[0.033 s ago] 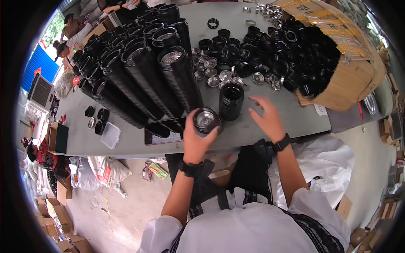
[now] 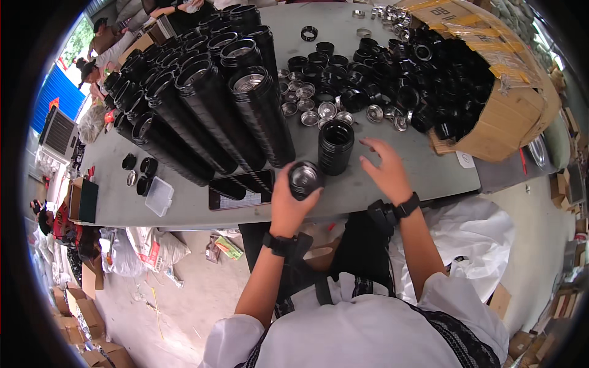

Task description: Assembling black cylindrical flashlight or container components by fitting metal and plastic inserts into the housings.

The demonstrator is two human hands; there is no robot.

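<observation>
My left hand (image 2: pixel 293 197) is wrapped round a black ring-shaped cap with a silver metal cup inside (image 2: pixel 304 180), held above the near side of the table. Just right of it stands a short upright stack of black threaded rings (image 2: pixel 335 153). My right hand (image 2: pixel 389 172) hovers beside that stack, fingers apart and nothing in them. Tall columns of the same black rings (image 2: pixel 264 116), some with silver cups in their tops, crowd the left of the table. Beyond the short stack lie loose silver cups (image 2: pixel 327 110) and a heap of black rings (image 2: pixel 392 80).
A tipped cardboard box (image 2: pixel 509 116) spills black rings at the right. A phone-like flat device (image 2: pixel 251 200) lies near the table's front edge. Left of it are a clear plastic lid (image 2: pixel 160 196) and a few loose rings (image 2: pixel 148 165). Other people (image 2: pixel 92 73) are at the far left.
My left hand and the cap have shifted slightly right and down. More of the flat device shows beside the hand. My right hand has hardly moved.
</observation>
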